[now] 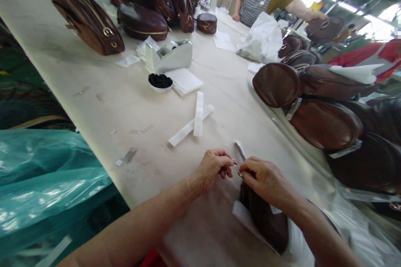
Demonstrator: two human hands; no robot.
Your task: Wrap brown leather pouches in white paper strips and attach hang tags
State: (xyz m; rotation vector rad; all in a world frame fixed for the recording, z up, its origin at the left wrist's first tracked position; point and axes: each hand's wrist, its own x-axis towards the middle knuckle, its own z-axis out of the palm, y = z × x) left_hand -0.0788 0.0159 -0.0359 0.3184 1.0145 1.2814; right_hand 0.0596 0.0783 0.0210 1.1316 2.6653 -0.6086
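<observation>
A dark brown leather bag (272, 224) lies at the near side of the table, with white wrapping around its lower part. My right hand (266, 181) is closed at the bag's far end, gripping it beside a small metal ring (240, 174). A narrow strip in clear wrap (240, 150) sticks out past these fingers. Just left of the ring, my left hand (217, 164) is pinched closed near a small shiny bit at its fingertips, too small to name. The two hands are close together but apart.
Two white strips (198, 112) lie crossed ahead, near white sheets (184, 80), a dish of black material (160, 81) and a tape dispenser (171, 56). Brown bags (324, 123) are piled right and at the back. A person in a checked apron (257, 2) stands across the table.
</observation>
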